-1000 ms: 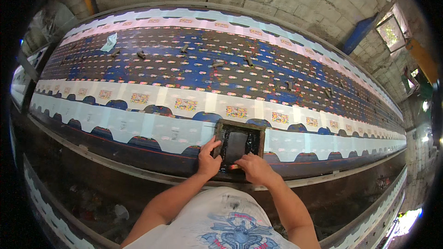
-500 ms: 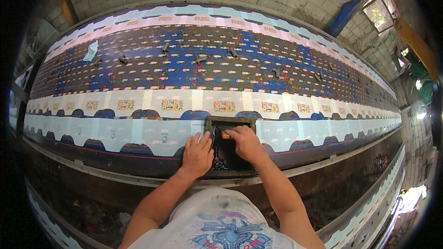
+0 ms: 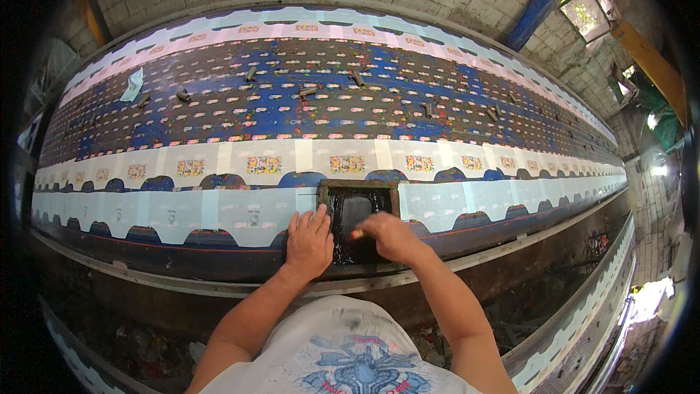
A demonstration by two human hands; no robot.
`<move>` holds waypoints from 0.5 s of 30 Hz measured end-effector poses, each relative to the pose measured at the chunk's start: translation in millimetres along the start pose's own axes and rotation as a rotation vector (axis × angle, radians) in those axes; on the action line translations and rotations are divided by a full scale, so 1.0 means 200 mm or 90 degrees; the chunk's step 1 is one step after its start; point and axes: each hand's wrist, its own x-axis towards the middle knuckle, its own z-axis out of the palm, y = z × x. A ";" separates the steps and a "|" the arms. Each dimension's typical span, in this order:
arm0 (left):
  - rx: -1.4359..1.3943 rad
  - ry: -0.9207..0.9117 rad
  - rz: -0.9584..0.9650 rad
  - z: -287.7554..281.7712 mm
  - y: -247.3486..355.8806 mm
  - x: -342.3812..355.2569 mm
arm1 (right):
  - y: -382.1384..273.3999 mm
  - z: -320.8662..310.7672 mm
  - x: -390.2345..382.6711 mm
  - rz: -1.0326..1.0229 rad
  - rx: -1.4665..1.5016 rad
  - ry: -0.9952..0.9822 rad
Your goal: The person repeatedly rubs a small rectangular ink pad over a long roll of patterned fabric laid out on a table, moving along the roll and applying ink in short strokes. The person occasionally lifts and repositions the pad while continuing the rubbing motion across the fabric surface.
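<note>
A small dark wooden screen-printing frame [image 3: 394,197] lies on the near side of the long table, over the pale blue strip of fabric [image 3: 211,211]. Wet, dark ink [image 3: 343,211] coats its mesh around a smoother rectangle in the middle. My left hand [image 3: 310,244] rests against the frame's left side with its fingers stretched forward. Over the near part of the mesh, my right hand [image 3: 390,237] is closed on a squeegee; only its reddish end [image 3: 356,234] shows, and the fingers hide the rest.
Beyond the frame run a white strip with colourful printed patches [image 3: 346,164] and a dark blue-brown tabletop [image 3: 408,120] strewn with several small dark pieces [image 3: 356,78]. A pale blue scrap [image 3: 133,85] lies far left. The table's raised edge [image 3: 219,287] passes in front of me.
My right hand has drawn the squeegee from the frame's far part toward me, uncovering the middle rectangle. The left hand stays at the frame's side. The whole view has shifted slightly.
</note>
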 end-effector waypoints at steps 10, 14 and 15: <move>-0.070 0.050 -0.032 0.02 -0.02 -0.03 | -0.07 0.17 0.07 -0.006 -0.107 0.239; -0.284 0.115 -0.140 0.16 -0.02 -0.05 | -0.20 0.25 -0.15 -0.002 -0.086 0.209; -0.311 0.131 -0.172 0.19 0.00 -0.06 | -0.22 0.26 -0.19 -0.001 -0.083 0.202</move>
